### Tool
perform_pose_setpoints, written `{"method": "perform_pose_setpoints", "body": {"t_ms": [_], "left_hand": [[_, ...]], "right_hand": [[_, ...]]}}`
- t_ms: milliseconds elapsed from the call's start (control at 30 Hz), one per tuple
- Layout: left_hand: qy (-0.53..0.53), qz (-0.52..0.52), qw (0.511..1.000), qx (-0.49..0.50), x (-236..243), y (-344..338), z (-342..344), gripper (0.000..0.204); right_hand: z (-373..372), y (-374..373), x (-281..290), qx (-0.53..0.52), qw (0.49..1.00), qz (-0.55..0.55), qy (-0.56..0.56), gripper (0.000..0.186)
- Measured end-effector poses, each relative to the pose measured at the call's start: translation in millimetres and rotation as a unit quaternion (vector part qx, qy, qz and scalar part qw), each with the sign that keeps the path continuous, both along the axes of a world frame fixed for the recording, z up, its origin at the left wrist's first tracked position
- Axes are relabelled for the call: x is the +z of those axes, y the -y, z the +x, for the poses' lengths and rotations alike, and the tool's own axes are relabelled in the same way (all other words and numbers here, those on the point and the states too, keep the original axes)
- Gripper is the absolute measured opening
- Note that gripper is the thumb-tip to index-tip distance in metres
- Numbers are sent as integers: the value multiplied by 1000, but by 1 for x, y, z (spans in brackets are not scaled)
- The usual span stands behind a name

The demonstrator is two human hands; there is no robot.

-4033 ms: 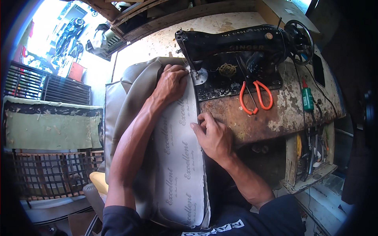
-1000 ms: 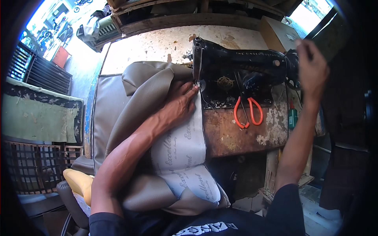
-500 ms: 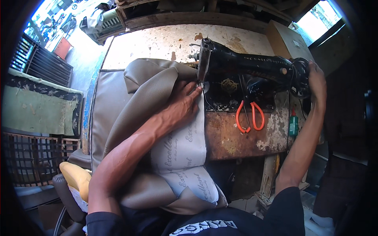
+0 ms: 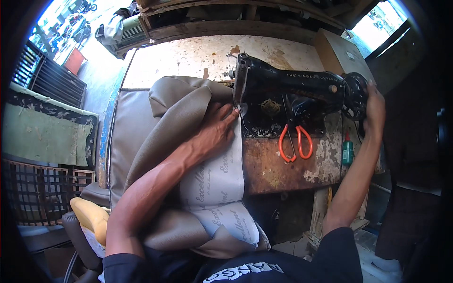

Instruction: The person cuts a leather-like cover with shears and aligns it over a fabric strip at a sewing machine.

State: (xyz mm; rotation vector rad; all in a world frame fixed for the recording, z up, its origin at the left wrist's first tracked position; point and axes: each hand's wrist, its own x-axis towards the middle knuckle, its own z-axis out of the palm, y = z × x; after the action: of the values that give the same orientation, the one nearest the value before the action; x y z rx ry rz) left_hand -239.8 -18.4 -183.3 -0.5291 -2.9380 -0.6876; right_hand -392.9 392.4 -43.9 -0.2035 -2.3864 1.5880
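A brown leatherette piece [image 4: 158,129] with a pale printed backing [image 4: 214,181] lies bunched under the head of a black sewing machine [image 4: 292,82]. My left hand [image 4: 218,126] rests on it close to the needle, fingers bent and pressed on the material at the seam; the thumb is partly hidden. The leatherette hangs over the table's front edge toward my lap. At the machine's right end, my right hand [image 4: 375,106] is curled around the outer rim of the handwheel [image 4: 354,96]. Its fingertips are partly out of sight behind the wheel.
Orange-handled scissors [image 4: 296,144] lie by the machine bed, with a small green bottle [image 4: 348,150] to their right. The worn wooden table [image 4: 283,172] ends just before me. A cardboard box [image 4: 342,52] stands behind the machine. Yellow foam [image 4: 89,217] sits at lower left.
The whole view has shifted slightly, so the machine and table appear a little lower and further left. Both hands keep their places, on the leatherette and on the handwheel.
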Motion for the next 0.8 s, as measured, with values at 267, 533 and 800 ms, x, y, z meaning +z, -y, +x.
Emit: {"method": "perform_pose_setpoints", "body": {"t_ms": [267, 533, 800], "left_hand": [[6, 6, 1000, -8, 6, -5, -4, 64], [-15, -12, 1000, -8, -9, -2, -2, 66], [51, 40, 998, -18, 9, 6, 1, 66]], "right_hand": [[-17, -12, 14, 6, 999, -3, 50, 50], [66, -2, -29, -82, 974, -205, -43, 42], [122, 172, -57, 210, 969, -124, 44, 27]]}}
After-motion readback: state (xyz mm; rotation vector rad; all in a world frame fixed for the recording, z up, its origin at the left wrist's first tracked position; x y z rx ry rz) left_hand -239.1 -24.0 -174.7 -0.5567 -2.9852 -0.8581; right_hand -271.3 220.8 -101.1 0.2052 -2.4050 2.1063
